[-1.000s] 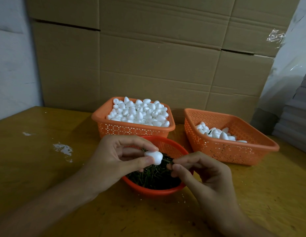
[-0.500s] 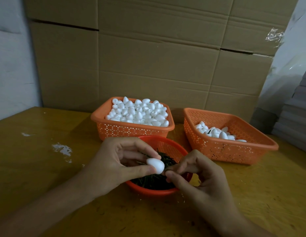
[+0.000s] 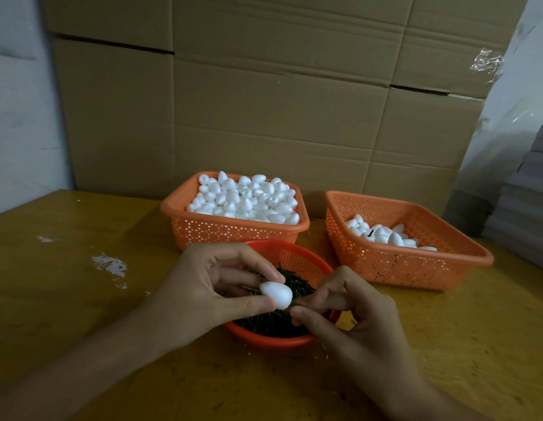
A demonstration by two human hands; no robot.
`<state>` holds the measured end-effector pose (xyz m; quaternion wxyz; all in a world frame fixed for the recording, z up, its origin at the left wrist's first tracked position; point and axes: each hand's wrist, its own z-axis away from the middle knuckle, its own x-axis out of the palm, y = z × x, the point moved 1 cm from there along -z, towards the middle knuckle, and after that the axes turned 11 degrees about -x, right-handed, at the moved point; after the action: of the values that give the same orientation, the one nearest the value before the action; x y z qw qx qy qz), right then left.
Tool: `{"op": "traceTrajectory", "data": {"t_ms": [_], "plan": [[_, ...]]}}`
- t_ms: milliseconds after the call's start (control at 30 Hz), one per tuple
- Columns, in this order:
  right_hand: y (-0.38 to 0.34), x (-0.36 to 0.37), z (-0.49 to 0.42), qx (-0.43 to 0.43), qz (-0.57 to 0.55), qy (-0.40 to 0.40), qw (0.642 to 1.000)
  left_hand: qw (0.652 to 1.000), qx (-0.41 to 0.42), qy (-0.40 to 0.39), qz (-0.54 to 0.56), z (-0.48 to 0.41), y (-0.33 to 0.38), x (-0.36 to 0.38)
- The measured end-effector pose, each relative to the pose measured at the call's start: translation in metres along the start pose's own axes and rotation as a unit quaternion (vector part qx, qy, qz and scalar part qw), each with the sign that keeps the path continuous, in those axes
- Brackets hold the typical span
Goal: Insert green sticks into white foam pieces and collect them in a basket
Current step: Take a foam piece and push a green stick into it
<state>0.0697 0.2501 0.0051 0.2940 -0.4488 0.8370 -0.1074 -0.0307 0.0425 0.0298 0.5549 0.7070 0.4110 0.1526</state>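
– Now, the grips: what do you report?

– From my remote station I note the left hand pinching one foam piece between thumb and fingertips, just above the round basket of loose sticks. The right hand pinches a stick between thumb and forefinger. Only a dark sliver shows, meeting the narrow end of the foam. Whether the tip has entered, I cannot tell.

– How should the step be done?

– My judgement: line the stick up with the foam's long axis, enter at the centre of the narrow end and push straight, without twisting. The right hand should grip close to the tip so the stick does not bend. The left hand should hold lightly, since foam is likely to dent under a hard pinch. An off-centre entry risks breaking out through the side.

– Condition of the piece?

– White, egg-shaped, matte. There is no dent or crack on the face toward me; the far side is hidden. The left basket is heaped with like pieces. The right basket holds a small lot, with one green stub showing. I judge the task far from complete.
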Motion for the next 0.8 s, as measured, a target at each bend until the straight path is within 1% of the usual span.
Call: {"op": "traceTrajectory", "data": {"t_ms": [367,667,800], "plan": [[-0.0002,0.0009,0.0007,0.002,0.023,-0.023,0.999,1.0,-0.001,0.005,-0.017,0.0016,-0.0005,0.001],[-0.0005,0.0003,-0.0005,0.031,0.034,-0.106,0.993,0.999,0.025,-0.001,-0.034,0.0035,0.0022,0.0065],[-0.0003,-0.0001,0.0003,0.031,0.022,-0.117,0.992,0.999,0.027,-0.024,-0.039,0.0035,0.0043,0.0067]]}}
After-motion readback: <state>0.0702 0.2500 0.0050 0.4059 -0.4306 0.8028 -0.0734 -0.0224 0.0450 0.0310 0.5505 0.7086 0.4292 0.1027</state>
